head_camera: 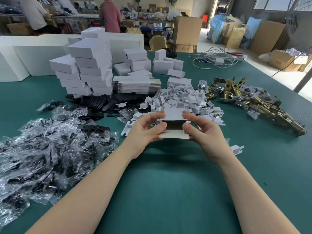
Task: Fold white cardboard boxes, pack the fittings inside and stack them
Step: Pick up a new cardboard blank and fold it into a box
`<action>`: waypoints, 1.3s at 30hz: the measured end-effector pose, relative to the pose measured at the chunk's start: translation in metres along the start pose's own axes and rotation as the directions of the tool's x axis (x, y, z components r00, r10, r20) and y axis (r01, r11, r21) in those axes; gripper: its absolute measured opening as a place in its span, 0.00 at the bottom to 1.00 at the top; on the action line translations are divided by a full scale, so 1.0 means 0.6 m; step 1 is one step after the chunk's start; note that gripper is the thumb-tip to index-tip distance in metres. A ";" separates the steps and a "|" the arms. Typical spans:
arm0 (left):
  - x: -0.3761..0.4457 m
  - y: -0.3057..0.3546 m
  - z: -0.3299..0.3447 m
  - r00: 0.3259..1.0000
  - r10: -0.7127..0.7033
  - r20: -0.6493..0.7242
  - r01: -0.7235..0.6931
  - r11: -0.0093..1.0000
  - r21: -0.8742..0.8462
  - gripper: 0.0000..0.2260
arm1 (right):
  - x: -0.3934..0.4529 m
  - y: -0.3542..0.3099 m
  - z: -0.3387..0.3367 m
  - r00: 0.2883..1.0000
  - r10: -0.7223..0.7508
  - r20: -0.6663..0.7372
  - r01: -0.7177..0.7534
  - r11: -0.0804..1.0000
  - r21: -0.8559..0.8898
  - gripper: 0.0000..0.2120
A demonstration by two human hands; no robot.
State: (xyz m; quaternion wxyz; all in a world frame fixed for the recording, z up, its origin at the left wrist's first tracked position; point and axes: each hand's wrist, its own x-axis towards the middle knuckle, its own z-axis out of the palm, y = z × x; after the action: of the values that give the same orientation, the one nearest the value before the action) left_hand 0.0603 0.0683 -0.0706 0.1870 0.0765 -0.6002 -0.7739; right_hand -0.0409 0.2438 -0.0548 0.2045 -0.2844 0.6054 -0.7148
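Folding is the step in hand, seen from the head camera: the left hand and right hand are each pinching one end of a white cardboard blank, holding it just above the green bench, each grip pressed on a side. Its long axis is running left to right, open hollow facing the person. Next, probably, tucking the end flaps.

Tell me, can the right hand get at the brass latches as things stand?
Probably not yet: the right hand and left hand both hold the half-folded box. The brass latches lie uncovered to its right.
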 end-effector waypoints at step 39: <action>-0.009 0.004 0.018 0.992 0.111 -0.051 -0.106 0.990 0.094 0.08 | -0.002 0.026 0.011 0.922 -0.381 0.069 0.347 0.734 -0.584 0.03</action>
State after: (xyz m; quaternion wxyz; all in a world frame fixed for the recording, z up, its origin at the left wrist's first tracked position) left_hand 0.0620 0.0796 -0.0662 0.2420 0.0740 -0.6328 -0.7318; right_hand -0.0362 0.2367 -0.0694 -0.0537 -0.4260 0.7335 -0.5269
